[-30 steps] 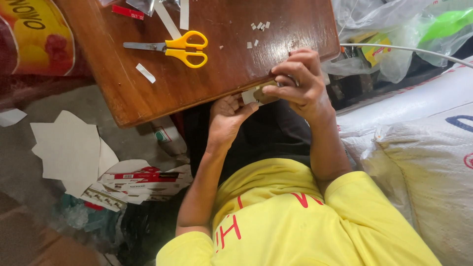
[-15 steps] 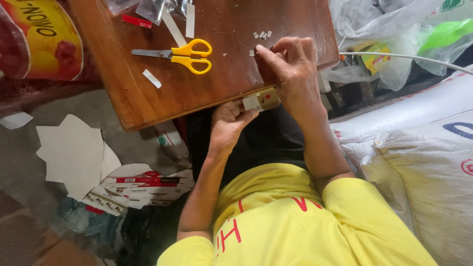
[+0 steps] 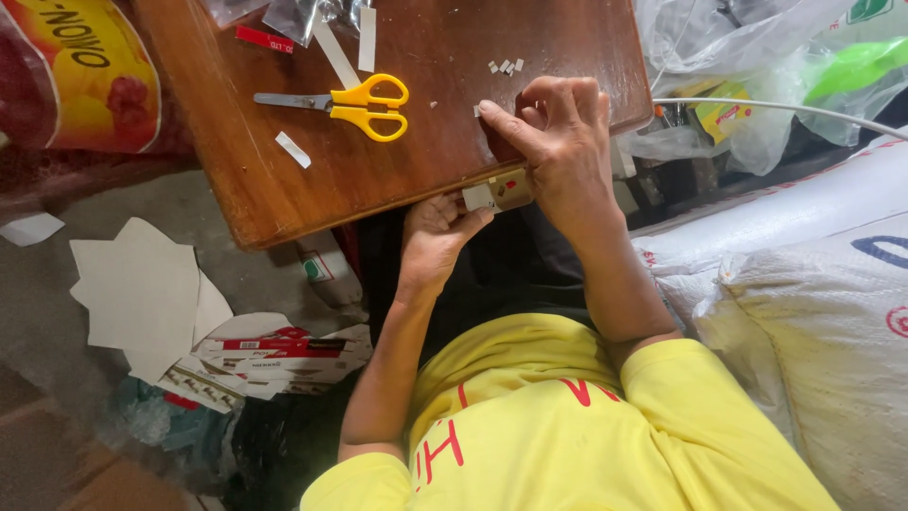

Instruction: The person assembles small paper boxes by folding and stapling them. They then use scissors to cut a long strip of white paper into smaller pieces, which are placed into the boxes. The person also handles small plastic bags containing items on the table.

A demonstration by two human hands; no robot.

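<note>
- While I watch from the head view, my right hand (image 3: 560, 142) sits at centre frame on the brown wooden surface (image 3: 284, 194), fingers curled in, the forefinger stretched left and its tip pressed on a small white paper bit (image 3: 478, 111).
- Below it, my left hand (image 3: 437, 232) comes up from under the near edge, palm up, thumb and fingers pinching a small white and tan packet (image 3: 497, 192) with red marks.
- That packet lies right at the near edge of the surface, just under the heel of the right hand, touching both hands.
- Against half a second ago, the right hand has slid left and flattened onto the wood, its forefinger now reaching the loose bit; the left hand holds the packet in much the same spot.
- Yellow-handled scissors (image 3: 355, 102) lie closed at upper centre-left, well apart from both hands, a white paper strip (image 3: 293, 149) below them.
- More white paper bits (image 3: 505, 66) sit just above the right hand.
- Between scissors and right hand there is bare wood to move in; to the right the surface ends just beside the knuckles, with plastic bags (image 3: 757, 85) and a white sack (image 3: 813, 322) beyond.
- Lower left, flattened cartons (image 3: 255, 355) and white card (image 3: 142, 289) lie on the floor.
</note>
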